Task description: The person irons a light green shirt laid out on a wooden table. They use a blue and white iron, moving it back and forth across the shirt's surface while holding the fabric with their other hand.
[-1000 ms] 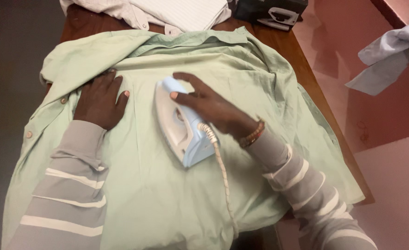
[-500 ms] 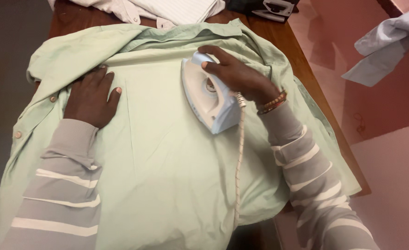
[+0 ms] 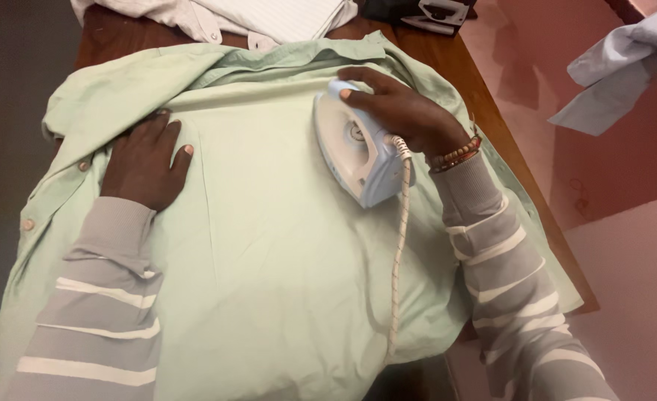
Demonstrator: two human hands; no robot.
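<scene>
On dark wooden table (image 3: 484, 96): pale green cotton shirt (image 3: 269, 245), pressed flat under spread left hand (image 3: 144, 165); right hand (image 3: 406, 111) clasped around blue-white iron (image 3: 358, 152).

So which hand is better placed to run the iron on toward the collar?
Right. The right hand already grips the iron, just below the collar of the green shirt. The left hand lies flat, pinning the cloth at the far side.
</scene>
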